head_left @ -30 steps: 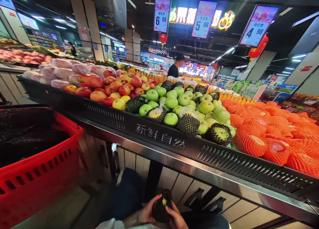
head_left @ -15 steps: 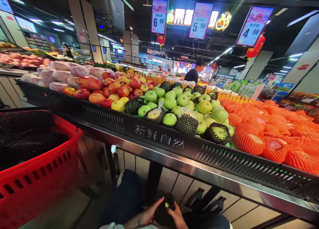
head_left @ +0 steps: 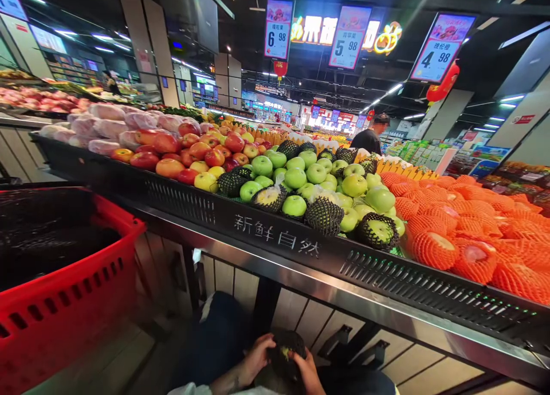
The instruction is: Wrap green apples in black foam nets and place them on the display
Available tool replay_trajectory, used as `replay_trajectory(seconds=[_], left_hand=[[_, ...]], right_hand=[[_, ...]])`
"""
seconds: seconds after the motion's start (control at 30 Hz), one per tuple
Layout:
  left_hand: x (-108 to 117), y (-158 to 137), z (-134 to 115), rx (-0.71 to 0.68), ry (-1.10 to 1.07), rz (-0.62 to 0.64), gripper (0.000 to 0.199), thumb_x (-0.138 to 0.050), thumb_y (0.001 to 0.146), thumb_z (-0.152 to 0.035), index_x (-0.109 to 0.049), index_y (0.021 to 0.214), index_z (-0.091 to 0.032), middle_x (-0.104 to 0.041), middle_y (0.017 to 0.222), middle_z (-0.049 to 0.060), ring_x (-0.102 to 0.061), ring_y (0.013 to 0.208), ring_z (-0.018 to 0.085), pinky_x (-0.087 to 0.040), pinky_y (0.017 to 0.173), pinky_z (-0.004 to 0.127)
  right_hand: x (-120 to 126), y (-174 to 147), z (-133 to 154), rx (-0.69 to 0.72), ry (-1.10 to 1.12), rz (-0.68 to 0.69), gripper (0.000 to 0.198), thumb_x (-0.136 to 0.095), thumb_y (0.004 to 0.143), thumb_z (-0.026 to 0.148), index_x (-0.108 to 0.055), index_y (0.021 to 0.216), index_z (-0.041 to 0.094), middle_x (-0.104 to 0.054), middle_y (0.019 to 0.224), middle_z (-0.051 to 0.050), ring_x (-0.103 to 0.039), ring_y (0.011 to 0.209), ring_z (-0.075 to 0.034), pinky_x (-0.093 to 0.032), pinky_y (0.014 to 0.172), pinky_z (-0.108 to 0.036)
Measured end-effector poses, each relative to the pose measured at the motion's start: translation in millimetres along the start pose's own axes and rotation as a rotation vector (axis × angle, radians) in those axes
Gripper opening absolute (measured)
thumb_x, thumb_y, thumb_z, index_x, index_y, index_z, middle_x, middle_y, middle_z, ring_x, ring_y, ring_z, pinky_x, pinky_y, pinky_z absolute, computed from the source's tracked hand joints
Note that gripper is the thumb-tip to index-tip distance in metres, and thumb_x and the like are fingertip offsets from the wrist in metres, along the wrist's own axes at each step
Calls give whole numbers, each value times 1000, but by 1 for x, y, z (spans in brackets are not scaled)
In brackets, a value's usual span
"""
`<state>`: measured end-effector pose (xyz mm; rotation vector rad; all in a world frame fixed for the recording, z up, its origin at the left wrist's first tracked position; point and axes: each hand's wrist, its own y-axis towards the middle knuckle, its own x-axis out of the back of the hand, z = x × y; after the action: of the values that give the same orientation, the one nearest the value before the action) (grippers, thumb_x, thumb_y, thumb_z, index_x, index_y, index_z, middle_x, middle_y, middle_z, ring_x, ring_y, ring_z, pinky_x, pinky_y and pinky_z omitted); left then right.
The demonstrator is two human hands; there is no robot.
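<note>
The black bin (head_left: 224, 218), lettered 新鲜自然, held red apples (head_left: 165, 142), green apples (head_left: 295, 177) and orange-netted fruit (head_left: 433, 249). A red basket (head_left: 129, 228) held something dark (head_left: 55, 240). Price signs (head_left: 350, 37) read 6.98, 5.98, 4.98. Low before the bin, left hand (head_left: 258, 355) and right hand (head_left: 306, 368) gripped a black net (head_left: 287, 346).

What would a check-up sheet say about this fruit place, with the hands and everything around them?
Surface: black-edged fruit stand, full of fruit.
Things in hand: dark bundle with a yellow-green patch; exact contents unclear.
Clutter: red basket with something dark inside, on the left.
Hands: left hand and right hand both grip the bundle, below the stand's edge.
Cables: nothing seen near the hands.
Surroundings: red apples, green apples, fruit in orange nets, price signs overhead, another person beyond.
</note>
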<state>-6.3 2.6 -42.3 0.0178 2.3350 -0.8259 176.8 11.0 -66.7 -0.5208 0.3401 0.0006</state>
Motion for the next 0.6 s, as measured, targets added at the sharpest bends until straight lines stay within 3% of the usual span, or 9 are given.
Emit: replay_trajectory(seconds=[0.13,0.2,0.3,0.43,0.53,0.6], left_hand=[[0,-1,-3,76,-125,36,21,-60,68,-30,-58,86,-20,-66,72,-1,-62,69,15,-41,63,25],[1,-1,-3,133,-154,8,17,-61,69,-31,-54,80,-21,-65,70,-2,-61,65,13,-36,57,23],[2,-3,-7,123,-206,16,18,-65,70,-32,-53,78,-20,-66,71,-2,-60,64,12,-34,55,22],[2,-7,-14,-15,-270,42,32,-76,70,-34,-63,95,-20,-73,84,-1,-66,77,15,-48,76,28],[7,-1,-9,-82,-204,-25,47,-84,62,-34,-64,103,-22,-75,94,0,-68,91,20,-48,83,30],[15,9,1,-77,-118,-92,50,-88,56,-31,-65,99,-22,-75,90,-1,-68,90,20,-47,82,29]], right_hand=[[13,3,-4,-34,58,-133,53,-89,41,55,-75,84,27,-75,109,-9,-63,115,-36,-54,88,-47],[19,5,-5,-10,75,-124,49,-87,45,55,-74,83,27,-73,115,-9,-60,121,-35,-54,89,-44],[20,3,-4,-54,88,-37,53,-88,45,49,-74,90,25,-74,109,-9,-66,110,-32,-55,82,-39],[8,-9,2,-121,35,165,59,-90,46,38,-74,101,24,-77,93,-5,-71,90,-28,-55,76,-37],[-2,-19,6,-151,38,327,56,-90,46,33,-75,99,24,-77,86,-2,-72,83,-25,-55,74,-36],[-7,-23,9,-175,66,374,54,-92,43,32,-76,94,23,-77,82,-2,-71,79,-25,-55,74,-36]])
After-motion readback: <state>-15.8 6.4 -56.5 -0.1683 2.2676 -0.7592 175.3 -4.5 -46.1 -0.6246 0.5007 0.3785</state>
